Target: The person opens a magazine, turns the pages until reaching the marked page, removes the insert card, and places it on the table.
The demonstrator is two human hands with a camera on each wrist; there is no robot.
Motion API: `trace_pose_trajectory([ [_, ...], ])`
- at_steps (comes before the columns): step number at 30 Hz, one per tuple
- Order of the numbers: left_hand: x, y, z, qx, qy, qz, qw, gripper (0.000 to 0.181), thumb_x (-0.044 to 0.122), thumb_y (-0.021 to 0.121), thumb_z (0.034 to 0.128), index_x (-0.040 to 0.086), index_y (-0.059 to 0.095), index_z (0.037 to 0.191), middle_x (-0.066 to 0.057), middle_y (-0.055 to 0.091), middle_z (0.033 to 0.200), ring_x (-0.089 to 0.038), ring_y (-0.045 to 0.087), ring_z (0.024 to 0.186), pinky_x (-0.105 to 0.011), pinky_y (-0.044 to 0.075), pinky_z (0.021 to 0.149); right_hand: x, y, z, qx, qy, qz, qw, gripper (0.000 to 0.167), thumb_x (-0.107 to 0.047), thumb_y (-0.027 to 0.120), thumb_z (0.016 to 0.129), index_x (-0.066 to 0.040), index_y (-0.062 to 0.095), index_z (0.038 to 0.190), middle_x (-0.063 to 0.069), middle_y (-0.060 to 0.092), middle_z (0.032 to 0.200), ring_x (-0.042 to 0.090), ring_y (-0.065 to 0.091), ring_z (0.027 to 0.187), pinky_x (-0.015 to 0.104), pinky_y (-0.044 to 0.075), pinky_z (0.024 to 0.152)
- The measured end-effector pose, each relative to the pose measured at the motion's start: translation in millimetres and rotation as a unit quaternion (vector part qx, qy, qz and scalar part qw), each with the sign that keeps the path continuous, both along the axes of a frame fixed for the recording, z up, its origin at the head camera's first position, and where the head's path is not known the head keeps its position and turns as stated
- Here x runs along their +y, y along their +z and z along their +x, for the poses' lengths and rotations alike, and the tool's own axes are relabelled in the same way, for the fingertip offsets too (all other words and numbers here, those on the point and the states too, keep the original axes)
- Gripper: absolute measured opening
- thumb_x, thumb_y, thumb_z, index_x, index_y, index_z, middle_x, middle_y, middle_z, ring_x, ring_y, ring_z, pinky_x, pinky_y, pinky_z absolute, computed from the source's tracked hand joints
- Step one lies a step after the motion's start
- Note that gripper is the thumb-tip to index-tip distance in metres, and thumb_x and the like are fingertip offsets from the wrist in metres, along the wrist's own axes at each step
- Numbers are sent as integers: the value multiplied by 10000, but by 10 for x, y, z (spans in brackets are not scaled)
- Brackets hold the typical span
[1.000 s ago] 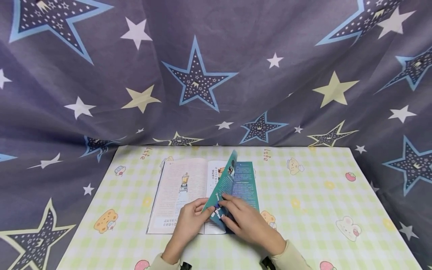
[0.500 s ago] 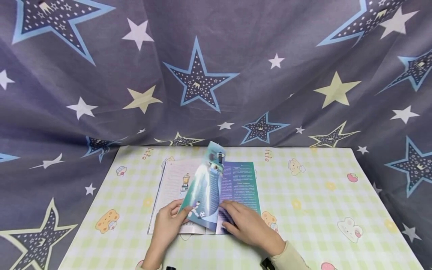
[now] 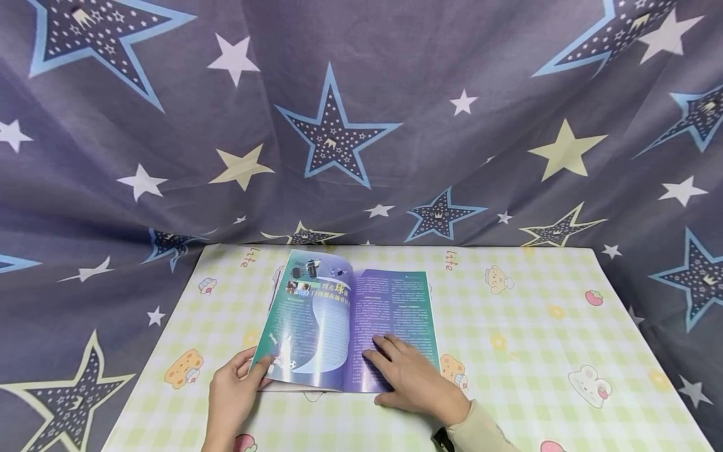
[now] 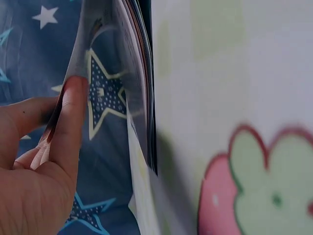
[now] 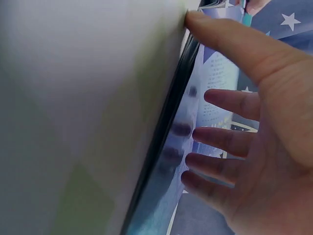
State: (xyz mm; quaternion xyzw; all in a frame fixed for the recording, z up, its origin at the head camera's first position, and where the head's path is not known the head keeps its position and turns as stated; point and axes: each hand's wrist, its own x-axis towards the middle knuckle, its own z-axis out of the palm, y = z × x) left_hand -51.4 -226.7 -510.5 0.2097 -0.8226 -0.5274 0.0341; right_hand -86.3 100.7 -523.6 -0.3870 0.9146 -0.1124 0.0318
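Observation:
An open magazine [image 3: 390,307] lies on the table, its right page purple and green with dense text. Its left page [image 3: 305,339] shows a soccer figure and a ball and bulges a little above the pages beneath. My left hand [image 3: 234,389] pinches the lower left corner of that page between thumb and fingers; in the left wrist view the hand [image 4: 44,152] holds the leaf apart from the stack. Spread over the lower part of the right page is my right hand [image 3: 412,380]. Its fingers [image 5: 225,139] are extended near the page in the right wrist view.
A light green checked tablecloth [image 3: 508,389] with cartoon prints covers the table. Behind it hangs a dark curtain [image 3: 429,144] patterned with stars, which also runs along both sides.
My left hand has swung the soccer page from upright over to the left, covering the pink page. The right hand has let go of the leaf and now rests on the right page.

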Motion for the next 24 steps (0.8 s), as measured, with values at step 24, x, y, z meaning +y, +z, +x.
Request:
trace_pose_trajectory([
  [24, -44, -21, -10, -213, 303, -377, 9986, 418, 238, 700, 955, 3, 629, 1294, -197, 675, 1217, -251, 682, 1070, -65, 501, 718, 352, 84, -26, 19, 59, -592, 9982, 251, -300, 645, 985, -139, 702, 1169, -13, 708, 1120, 190, 641, 1084, 480, 457, 1006],
])
